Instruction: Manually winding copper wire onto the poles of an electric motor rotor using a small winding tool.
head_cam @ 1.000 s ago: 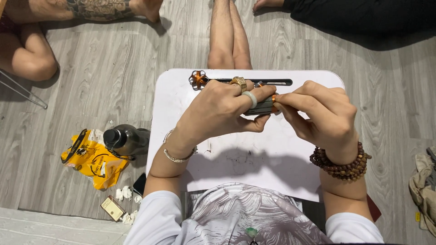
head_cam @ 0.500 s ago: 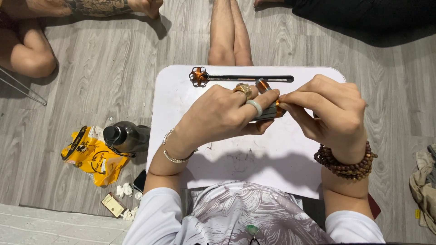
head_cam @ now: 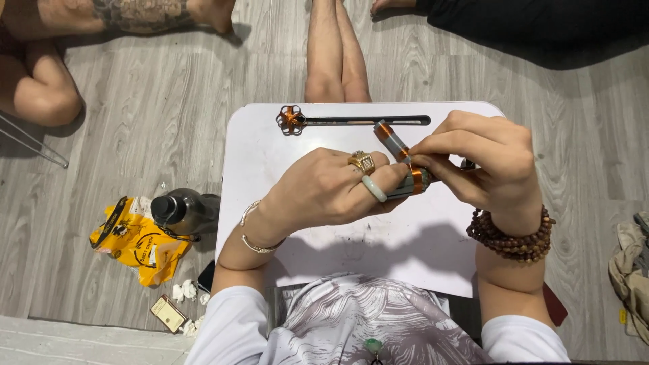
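Note:
Over the middle of a small white lap table, my left hand, with rings on it, and my right hand, with a wooden bead bracelet, meet. Together they grip a short grey stick wrapped with orange ribbon. A strip of that orange ribbon runs up and left from my right fingertips. At the table's far edge lies a small orange ribbon flower beside a long dark slot.
On the wooden floor to the left lie a dark bottle, a yellow bag, a small box and white scraps. Other people's bare legs and feet are at the top. A beige cloth sits at the right edge.
My hands have shifted slightly toward me and to the right. The orange ribbon strip now sticks out up and left between my hands, where it was mostly covered before.

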